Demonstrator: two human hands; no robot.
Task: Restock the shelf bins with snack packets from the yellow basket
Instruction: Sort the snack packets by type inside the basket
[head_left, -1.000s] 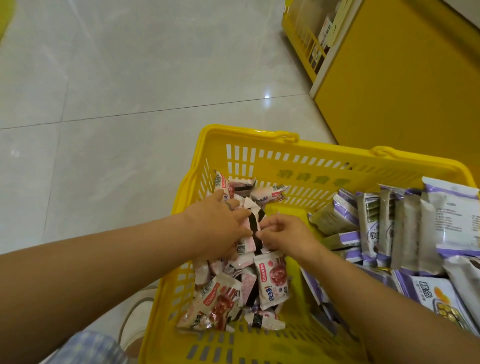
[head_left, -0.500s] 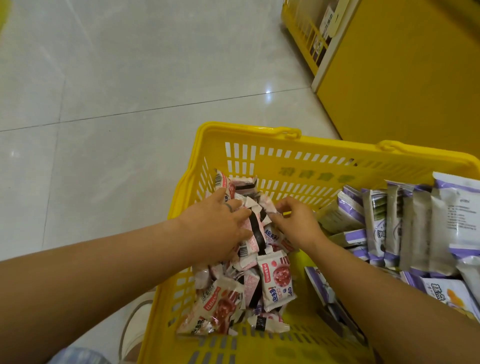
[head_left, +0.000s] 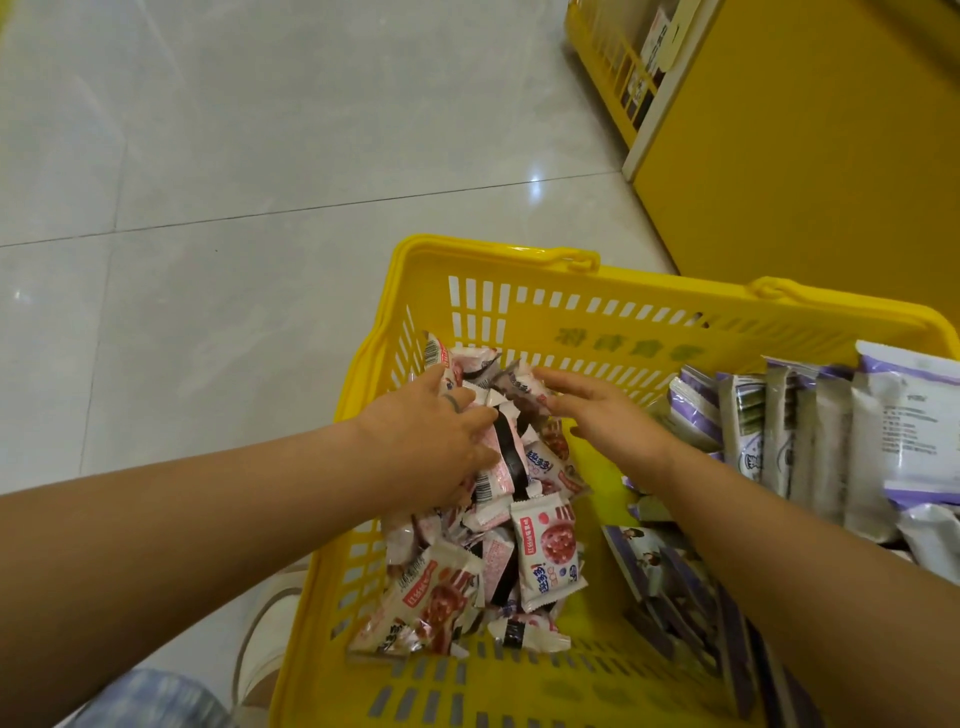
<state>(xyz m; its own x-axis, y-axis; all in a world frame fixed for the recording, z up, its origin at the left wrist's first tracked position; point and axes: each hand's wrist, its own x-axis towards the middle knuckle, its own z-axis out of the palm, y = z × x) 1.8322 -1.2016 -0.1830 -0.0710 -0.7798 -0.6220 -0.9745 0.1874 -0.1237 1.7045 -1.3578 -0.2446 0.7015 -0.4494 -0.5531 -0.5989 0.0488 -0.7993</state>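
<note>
The right hand (head_left: 608, 421) has moved up the pile of pink snack packets (head_left: 545, 545) in the yellow basket (head_left: 498, 249). Its grip is wide now, fingers straight on the far ones. The left hand (head_left: 436, 441) still seems to hold a bunch. More gathering comes first.

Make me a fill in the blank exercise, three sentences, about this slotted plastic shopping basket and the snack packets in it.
The left hand holds and the right hand touches small pink-and-white snack packets inside the ____ slotted plastic basket.
Taller purple-and-white packets stand in a row on the ____ side of the basket.
The basket sits on the glossy pale tiled ____.
Missing words: yellow; right; floor.
</note>
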